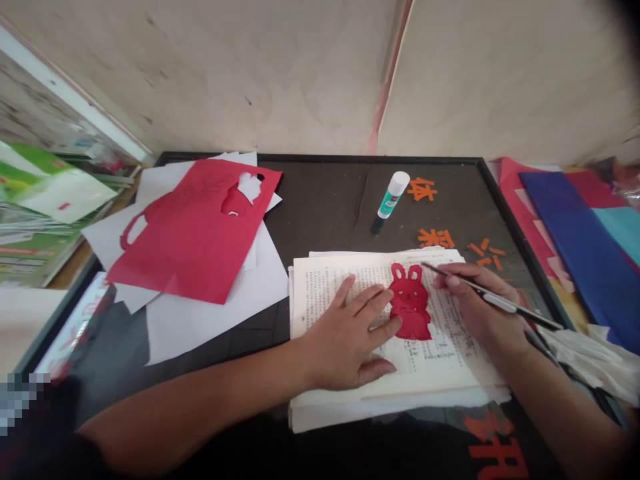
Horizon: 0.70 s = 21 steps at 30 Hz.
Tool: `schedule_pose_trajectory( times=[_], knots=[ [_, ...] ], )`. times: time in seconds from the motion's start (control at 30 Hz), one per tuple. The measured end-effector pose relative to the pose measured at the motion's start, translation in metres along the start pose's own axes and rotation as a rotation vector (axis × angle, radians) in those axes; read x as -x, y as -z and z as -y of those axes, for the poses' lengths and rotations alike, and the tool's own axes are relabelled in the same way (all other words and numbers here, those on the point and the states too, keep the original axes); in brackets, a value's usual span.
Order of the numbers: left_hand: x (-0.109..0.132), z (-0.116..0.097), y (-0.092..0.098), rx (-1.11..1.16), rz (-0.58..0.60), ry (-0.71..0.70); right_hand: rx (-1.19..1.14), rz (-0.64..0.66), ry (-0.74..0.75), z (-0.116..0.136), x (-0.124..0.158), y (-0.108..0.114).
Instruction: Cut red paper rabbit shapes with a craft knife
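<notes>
A red paper rabbit [411, 308] with cut-out ears, eyes and mouth lies flat on the printed pages of an open book [325, 293]. My left hand [353, 333] rests on the page with its fingers spread, and some fingertips touch the rabbit's left side. Held like a pen in my right hand [480, 300] is a slim craft knife [505, 305]. Its thin tip points left, just to the right of the rabbit's ears, and seems apart from the paper. My right fingers are closed around the shaft.
Behind the book, a glue stick [394, 193] stands upright. Red paper [200, 233] with cut-outs lies over white sheets [215, 320] on the left. Orange cut-out characters [435, 239] lie on the dark tabletop [320, 200]. Coloured sheets [565, 233] are at the right, books [45, 213] at the left.
</notes>
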State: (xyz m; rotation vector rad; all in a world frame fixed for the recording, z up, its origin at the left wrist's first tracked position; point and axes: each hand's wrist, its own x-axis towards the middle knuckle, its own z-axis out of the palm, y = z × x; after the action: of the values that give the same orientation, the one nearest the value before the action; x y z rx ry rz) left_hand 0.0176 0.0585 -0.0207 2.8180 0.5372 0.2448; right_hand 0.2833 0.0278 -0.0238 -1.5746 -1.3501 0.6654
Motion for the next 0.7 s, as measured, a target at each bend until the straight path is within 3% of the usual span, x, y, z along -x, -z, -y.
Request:
schedule_pose_trajectory(
  times=[0.1, 0.27, 0.4, 0.7],
  knots=[
    [-0.001, 0.007, 0.001, -0.024, 0.011, -0.017, 0.03, -0.163, 0.041, 0.002, -0.004, -0.009],
    [-0.002, 0.028, 0.005, -0.055, 0.033, -0.087, -0.067, -0.252, -0.052, 0.003, -0.009, -0.02],
    [-0.003, 0.036, 0.007, -0.076, 0.024, -0.11, -0.062, -0.268, -0.054, 0.005, -0.012, -0.025],
    [0.0, 0.026, 0.009, -0.1, -0.05, -0.044, 0.032, -0.221, 0.043, 0.003, -0.035, -0.025]
  ],
)
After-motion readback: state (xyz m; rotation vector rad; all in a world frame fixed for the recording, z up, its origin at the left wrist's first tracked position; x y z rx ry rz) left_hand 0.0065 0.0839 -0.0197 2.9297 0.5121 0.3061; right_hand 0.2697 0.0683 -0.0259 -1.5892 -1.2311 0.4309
